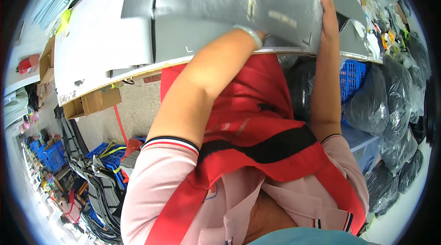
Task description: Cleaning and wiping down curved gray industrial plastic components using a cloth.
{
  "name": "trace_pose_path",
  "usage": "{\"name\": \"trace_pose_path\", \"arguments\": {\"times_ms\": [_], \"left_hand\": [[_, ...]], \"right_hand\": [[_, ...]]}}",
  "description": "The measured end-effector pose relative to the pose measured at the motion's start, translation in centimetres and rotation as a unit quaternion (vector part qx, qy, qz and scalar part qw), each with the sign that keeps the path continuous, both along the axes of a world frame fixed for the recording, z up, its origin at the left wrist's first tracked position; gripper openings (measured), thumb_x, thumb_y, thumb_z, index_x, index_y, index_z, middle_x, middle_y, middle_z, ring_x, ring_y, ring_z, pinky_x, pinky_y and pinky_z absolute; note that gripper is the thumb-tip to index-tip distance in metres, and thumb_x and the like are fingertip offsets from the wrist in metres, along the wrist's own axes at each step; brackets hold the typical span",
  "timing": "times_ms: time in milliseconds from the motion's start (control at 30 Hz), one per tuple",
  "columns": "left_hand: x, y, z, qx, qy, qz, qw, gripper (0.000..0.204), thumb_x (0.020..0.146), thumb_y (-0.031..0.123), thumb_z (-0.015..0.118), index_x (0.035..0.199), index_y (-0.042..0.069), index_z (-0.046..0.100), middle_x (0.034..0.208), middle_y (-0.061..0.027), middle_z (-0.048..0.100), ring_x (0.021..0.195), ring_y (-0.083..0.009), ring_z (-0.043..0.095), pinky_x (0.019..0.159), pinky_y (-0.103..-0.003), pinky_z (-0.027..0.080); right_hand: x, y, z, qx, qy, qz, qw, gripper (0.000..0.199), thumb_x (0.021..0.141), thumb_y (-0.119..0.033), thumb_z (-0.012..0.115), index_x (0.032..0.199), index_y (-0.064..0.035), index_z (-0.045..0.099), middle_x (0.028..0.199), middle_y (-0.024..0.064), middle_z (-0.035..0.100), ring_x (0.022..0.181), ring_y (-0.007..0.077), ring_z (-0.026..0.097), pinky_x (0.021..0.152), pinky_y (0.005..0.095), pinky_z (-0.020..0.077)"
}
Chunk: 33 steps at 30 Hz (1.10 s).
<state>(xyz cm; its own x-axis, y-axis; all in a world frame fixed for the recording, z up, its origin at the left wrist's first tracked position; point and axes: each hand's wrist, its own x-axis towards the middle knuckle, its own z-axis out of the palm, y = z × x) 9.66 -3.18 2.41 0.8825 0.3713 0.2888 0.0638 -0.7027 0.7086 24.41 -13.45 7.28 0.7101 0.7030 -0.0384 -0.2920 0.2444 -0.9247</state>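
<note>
The large grey moulded panel [220,10] lies on the white worktable [92,47], far side. Right hand [327,8]: fingers extended and pressed together, flat against the panel's right edge. Left hand [264,38]: tucked under the near edge, finger posture cannot be determined. Judged status: panel positioning in progress, not released

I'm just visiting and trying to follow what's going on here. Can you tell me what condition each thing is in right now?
Grey moulded panel: lying on the table, held by both hands.
Left hand: tucked under the panel's near edge, mostly hidden.
Right hand: flat against the panel's right end, fingers stretched.
White table: mostly covered by the panel.
Blue crate: under the table, partly hidden.
Black bags: piled up, closed.
</note>
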Motion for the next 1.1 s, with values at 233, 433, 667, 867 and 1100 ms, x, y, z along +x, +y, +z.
{"name": "trace_pose_path", "arguments": {"times_ms": [233,433,667,867,1100], "left_hand": [[-12.3,15.0,5.8,-0.059,-0.101,0.283,0.952,0.03,0.098,0.025,0.058,0.102,-0.002,0.07,0.097,-0.0212,0.07,0.093,-0.0317,0.066,0.086,-0.046,0.052],[-44.0,41.3,16.6,0.22,-0.104,0.563,0.79,0.034,0.096,0.027,0.062,0.083,-0.005,0.066,0.065,-0.0179,0.064,0.063,-0.0304,0.062,0.065,-0.042,0.05],[-53.7,34.7,6.4,-0.085,-0.125,0.726,0.671,0.031,0.091,0.014,0.064,0.109,-0.011,0.064,0.096,-0.0194,0.069,0.081,-0.0271,0.068,0.067,-0.038,0.055],[-56.9,33.1,0.0,-0.154,-0.064,0.746,0.645,0.04,0.09,0.03,0.068,0.1,-0.009,0.068,0.093,-0.0216,0.071,0.084,-0.0295,0.069,0.072,-0.041,0.056],[-54.1,32.3,3.9,0.225,0.128,0.727,0.636,0.083,0.084,0.04,0.074,0.146,-0.003,0.039,0.141,-0.0302,0.044,0.128,-0.0414,0.049,0.108,-0.051,0.04]], "right_hand": [[6.5,-4.6,-6.5,-0.077,-0.038,0.026,0.996,0.049,0.102,-0.035,0.059,0.136,-0.001,0.056,0.129,0.0074,0.061,0.118,0.0166,0.058,0.105,0.0315,0.0438],[1.7,0.4,-8.7,-0.052,0.064,0.038,0.996,0.056,0.102,-0.038,0.059,0.143,-0.0017,0.05,0.136,0.0113,0.058,0.121,0.0222,0.058,0.104,0.0336,0.0471],[3.8,-2.7,-6.6,-0.126,0.042,-0.006,0.991,0.06,0.1,-0.039,0.061,0.147,-0.0045,0.046,0.138,0.0099,0.057,0.122,0.0223,0.057,0.104,0.0327,0.0459],[6.2,-3.0,-6.6,-0.181,-0.033,0.003,0.983,0.061,0.099,-0.038,0.063,0.147,-0.0041,0.046,0.141,0.0091,0.055,0.125,0.0216,0.055,0.108,0.032,0.0418],[5.4,-0.9,-5.1,-0.273,-0.099,0.02,0.957,0.081,0.092,-0.045,0.071,0.15,0.0018,0.04,0.146,0.0124,0.05,0.133,0.0213,0.049,0.112,0.031,0.0355]]}}
